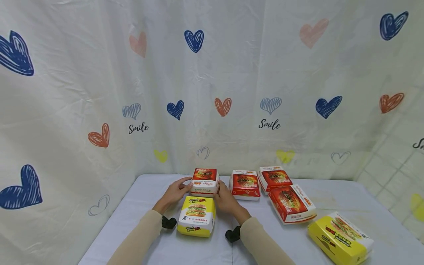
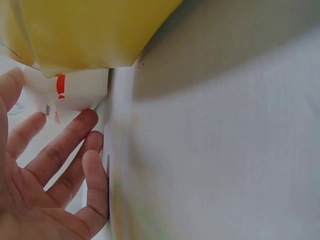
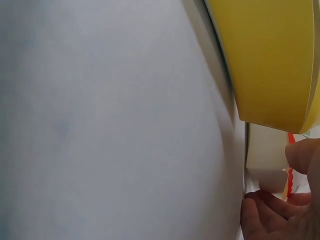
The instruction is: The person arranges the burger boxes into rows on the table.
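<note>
A red-and-white burger box (image 1: 204,183) lies at the back left of the table, between both hands. Its left side is held by my left hand (image 1: 177,193), thumb near the front corner. In the left wrist view those fingers (image 2: 55,152) spread along the white side of the box (image 2: 82,87). On the opposite side my right hand (image 1: 226,199) grips the box, its fingers (image 3: 272,212) bent around the back corner in the right wrist view. Just in front lies a yellow-and-white burger box (image 1: 197,216), between the two wrists.
To the right sit three more red-and-white boxes, one upright (image 1: 245,184), one behind (image 1: 275,178) and one angled (image 1: 292,203). Another yellow box (image 1: 341,237) lies at the front right. A white curtain (image 1: 232,143) printed with hearts hangs behind the white-covered table (image 1: 116,235).
</note>
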A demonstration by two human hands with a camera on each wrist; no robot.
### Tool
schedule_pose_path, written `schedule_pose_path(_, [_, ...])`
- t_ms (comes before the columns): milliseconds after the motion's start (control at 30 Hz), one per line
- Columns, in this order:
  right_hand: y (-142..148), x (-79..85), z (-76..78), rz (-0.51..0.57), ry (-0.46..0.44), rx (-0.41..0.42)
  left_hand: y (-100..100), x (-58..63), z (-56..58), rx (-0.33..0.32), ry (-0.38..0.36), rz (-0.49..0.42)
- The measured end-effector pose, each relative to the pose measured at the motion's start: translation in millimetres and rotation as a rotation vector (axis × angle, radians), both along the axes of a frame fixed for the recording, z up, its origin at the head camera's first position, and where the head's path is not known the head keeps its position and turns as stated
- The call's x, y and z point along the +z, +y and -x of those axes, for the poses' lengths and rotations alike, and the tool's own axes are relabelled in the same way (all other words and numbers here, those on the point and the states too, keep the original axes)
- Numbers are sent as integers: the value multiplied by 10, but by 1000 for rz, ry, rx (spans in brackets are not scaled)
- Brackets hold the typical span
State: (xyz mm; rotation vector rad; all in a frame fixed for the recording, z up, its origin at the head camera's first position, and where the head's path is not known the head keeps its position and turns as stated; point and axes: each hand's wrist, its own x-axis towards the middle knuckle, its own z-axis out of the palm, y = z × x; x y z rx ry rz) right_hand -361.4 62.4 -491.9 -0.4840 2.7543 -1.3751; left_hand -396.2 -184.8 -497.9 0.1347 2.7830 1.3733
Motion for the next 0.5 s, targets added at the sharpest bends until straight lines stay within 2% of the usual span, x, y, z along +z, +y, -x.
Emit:
schedule_pose_path(333, [9,34,-35,69,-46,8,2,-48,-15,18,3,-37])
schedule_pose_path(500, [37,76,-61,42,-41,29,-19,-51,-23,34,4,-66])
